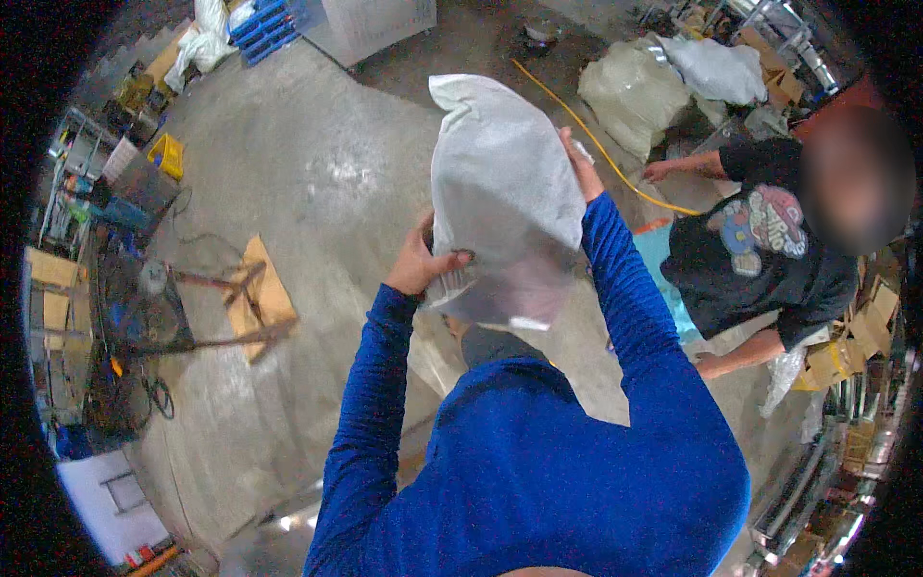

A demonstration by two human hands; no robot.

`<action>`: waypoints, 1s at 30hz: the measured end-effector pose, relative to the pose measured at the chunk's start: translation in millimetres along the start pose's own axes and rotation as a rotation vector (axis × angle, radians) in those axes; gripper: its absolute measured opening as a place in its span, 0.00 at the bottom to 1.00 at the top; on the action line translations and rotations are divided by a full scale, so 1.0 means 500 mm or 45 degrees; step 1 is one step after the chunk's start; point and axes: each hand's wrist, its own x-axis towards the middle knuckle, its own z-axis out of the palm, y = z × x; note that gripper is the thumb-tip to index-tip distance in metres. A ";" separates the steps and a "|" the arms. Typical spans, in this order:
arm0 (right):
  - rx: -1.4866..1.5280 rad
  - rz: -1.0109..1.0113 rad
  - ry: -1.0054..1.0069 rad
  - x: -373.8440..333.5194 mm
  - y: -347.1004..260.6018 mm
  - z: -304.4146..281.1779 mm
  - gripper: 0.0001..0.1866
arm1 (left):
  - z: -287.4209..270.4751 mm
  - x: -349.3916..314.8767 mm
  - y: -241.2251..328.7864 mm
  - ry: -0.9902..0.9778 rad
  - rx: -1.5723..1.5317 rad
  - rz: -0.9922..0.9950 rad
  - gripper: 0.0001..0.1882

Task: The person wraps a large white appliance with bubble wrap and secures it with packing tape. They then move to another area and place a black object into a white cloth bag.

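In front of my body I hold up a white, soft-looking bag or wrap (pixel 500 173), with one corner folded over at its top. Below its lower edge a shiny, purplish-grey panel (pixel 514 293) shows; whether it is inside the wrap or behind it I cannot tell. My left hand (pixel 425 258) grips the wrap's lower left side, thumb across the front. On the upper right edge is my right hand (pixel 583 165), its fingers mostly hidden behind the wrap.
A person in a dark printed shirt (pixel 750 231) is close on my right. Beyond lie large filled sacks (pixel 635 91) and a yellow hose (pixel 606 159) across the concrete floor. To the left are a metal stand (pixel 212 281) over flattened cardboard (pixel 258 308) and a yellow crate (pixel 167 156).
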 end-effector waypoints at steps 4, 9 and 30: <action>1.083 0.035 -0.312 0.080 -0.052 0.147 0.44 | -0.193 0.174 0.047 0.150 0.027 0.195 0.47; 0.451 0.053 -0.006 0.263 -0.114 0.355 0.49 | -0.403 0.364 0.139 0.141 -0.049 0.167 0.48; 1.168 0.493 0.011 1.174 -0.428 0.849 0.41 | -1.268 1.121 0.443 -0.053 -0.309 -0.296 0.41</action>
